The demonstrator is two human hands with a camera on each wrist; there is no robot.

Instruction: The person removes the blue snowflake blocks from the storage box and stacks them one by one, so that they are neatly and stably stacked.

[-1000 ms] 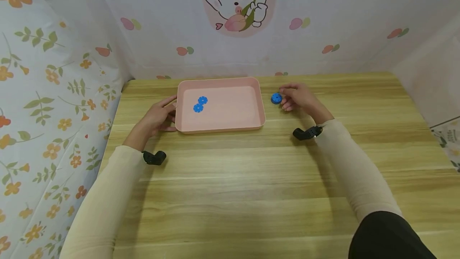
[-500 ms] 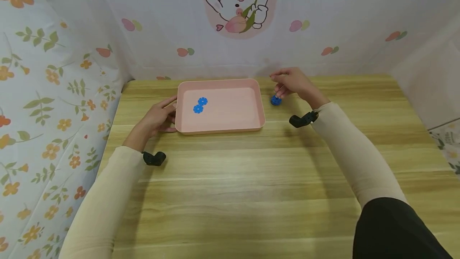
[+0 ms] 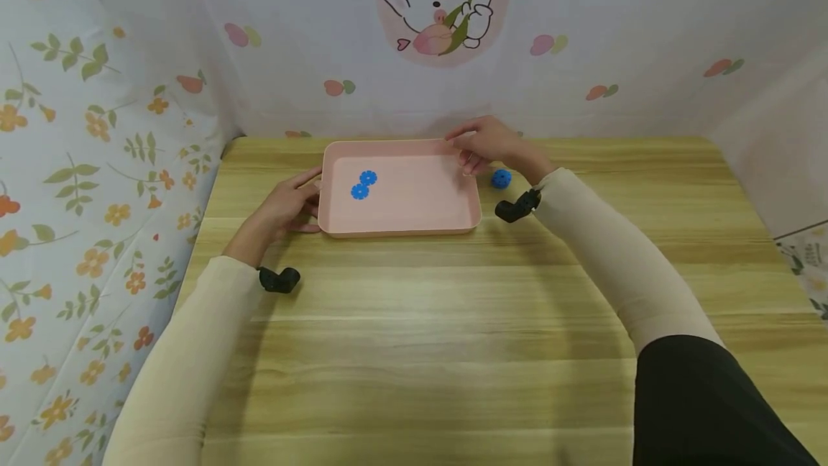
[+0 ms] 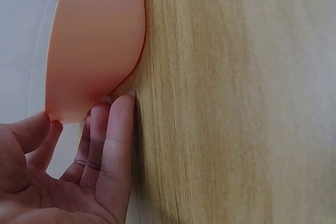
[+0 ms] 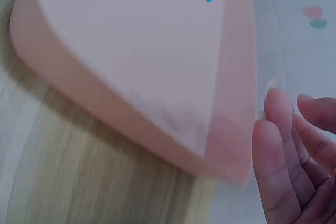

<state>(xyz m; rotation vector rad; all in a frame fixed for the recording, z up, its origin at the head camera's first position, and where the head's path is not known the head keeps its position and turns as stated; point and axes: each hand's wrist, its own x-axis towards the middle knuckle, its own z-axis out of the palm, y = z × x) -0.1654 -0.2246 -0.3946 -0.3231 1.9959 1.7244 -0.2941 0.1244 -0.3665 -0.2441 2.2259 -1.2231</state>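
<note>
a pink tray (image 3: 401, 221) sits on the wooden worktop (image 3: 453, 351), towards its far edge, and both hands are at it. the left hand (image 3: 284, 207) lies against the tray's left wall with its fingers (image 4: 113, 129) straight and relaxed, their tips touching the pink wall near the corner and the little-finger side resting on the wood (the left wrist view shows this plainly). the right hand (image 3: 488, 144) is over the tray's far right corner, its fingers loosely extended and holding nothing; in the right wrist view the fingertips (image 5: 275, 103) sit just beside the rim, and whether they touch it i cannot tell, as that view is blurred. inside the tray, in its left half, two small blue gear-shaped pieces (image 3: 364, 185) lie close together on the floor. a third blue piece (image 3: 501, 178) lies on the worktop just outside the tray's right wall, near the right wrist and apart from the fingers. behind the worktop hangs a pale backdrop with a cartoon rabbit (image 3: 443, 2), and a flowered cloth (image 3: 77, 149) covers the left side.
</note>
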